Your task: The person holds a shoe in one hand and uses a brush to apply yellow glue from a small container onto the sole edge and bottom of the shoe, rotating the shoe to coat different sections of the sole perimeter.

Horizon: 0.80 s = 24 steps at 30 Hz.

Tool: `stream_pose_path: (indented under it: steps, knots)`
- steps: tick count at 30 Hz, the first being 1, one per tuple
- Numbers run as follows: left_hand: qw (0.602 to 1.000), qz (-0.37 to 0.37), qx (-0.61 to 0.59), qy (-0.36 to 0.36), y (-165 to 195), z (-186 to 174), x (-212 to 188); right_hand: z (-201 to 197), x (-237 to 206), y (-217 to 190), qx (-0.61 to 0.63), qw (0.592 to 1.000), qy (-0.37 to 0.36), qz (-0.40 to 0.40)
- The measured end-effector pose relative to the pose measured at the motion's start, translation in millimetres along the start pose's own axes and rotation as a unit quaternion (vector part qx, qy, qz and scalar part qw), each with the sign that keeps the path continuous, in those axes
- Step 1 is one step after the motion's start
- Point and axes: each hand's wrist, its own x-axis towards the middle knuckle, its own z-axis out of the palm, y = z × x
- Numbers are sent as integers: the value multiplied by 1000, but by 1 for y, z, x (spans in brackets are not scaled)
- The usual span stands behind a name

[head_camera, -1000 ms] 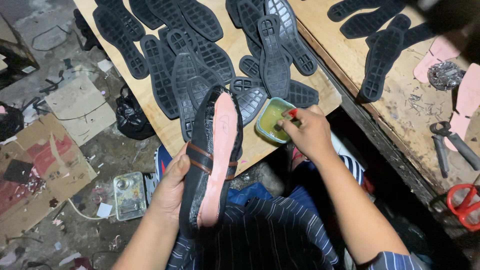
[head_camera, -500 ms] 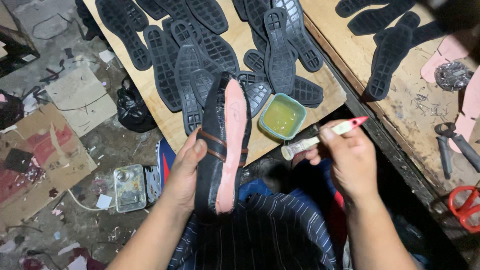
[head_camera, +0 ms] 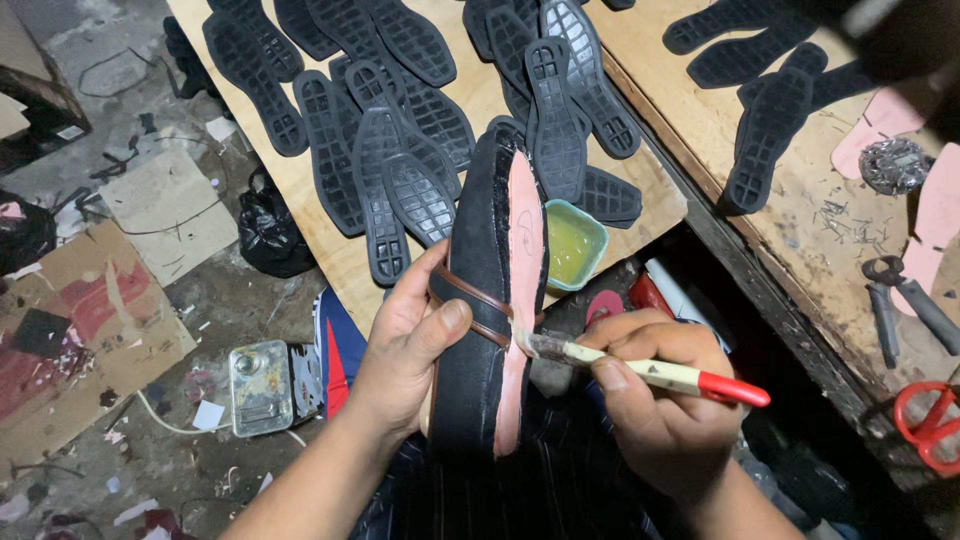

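Two hands on the job: left hand [head_camera: 415, 335] is clenched round the black shoe [head_camera: 490, 300], sole side up, long axis running away from the body toward the plywood board [head_camera: 330, 240]. Right hand [head_camera: 650, 400] pinches the brush [head_camera: 640, 368], which lies crosswise to the shoe. Bristles touch the pink insole [head_camera: 520, 290] at its right edge, near the heel end.
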Motion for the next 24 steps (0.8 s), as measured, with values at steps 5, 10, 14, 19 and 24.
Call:
stream_pose_path:
  steps: [5,10,14,19,24]
  knots:
    - [998,13,57,22,3,-5,2,-7,6,4,44,997,-43,41]
    - [992,28,124,17,3,-9,-1,-1,10,9,83,993,15,88]
    - [986,37,162,12,4,-11,-1,-1,9,9,117,989,7,92]
    - [980,43,193,18,4,-12,-1,-3,13,6,91,993,-25,75]
    - [989,-3,138,51,1,-12,-1,-8,16,-4,-30,995,-95,31]
